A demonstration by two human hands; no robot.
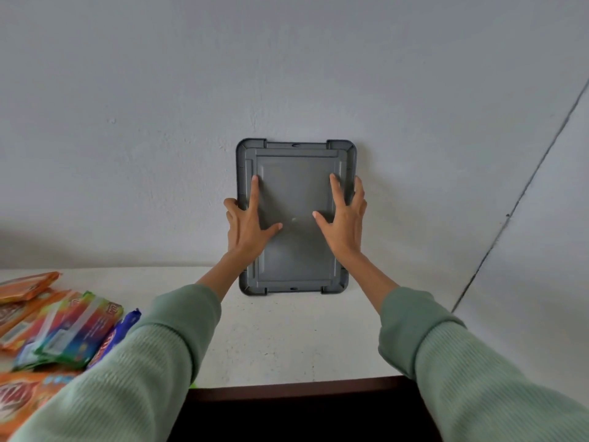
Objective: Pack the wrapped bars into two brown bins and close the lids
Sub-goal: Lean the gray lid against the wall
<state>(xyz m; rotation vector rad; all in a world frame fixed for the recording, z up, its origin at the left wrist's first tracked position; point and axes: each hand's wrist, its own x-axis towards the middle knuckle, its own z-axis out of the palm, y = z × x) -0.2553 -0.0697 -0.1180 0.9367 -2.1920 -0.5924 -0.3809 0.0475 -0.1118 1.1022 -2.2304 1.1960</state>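
A grey-brown rectangular lid (294,186) fills the middle of the view, its flat face turned toward me, at the back of the white table (287,339). My left hand (248,228) grips its left edge, with forefinger and thumb spread on the face. My right hand (344,224) holds the right edge the same way. Whether a bin stands under the lid is hidden. Wrapped bars lie in a loose heap at the left: a multicoloured pack (73,333), a blue bar (118,336) and orange packs (28,285).
A plain grey wall (287,74) rises right behind the lid. The table's dark front edge (302,390) runs below my forearms. Another orange pack (22,397) sits at the bottom left corner.
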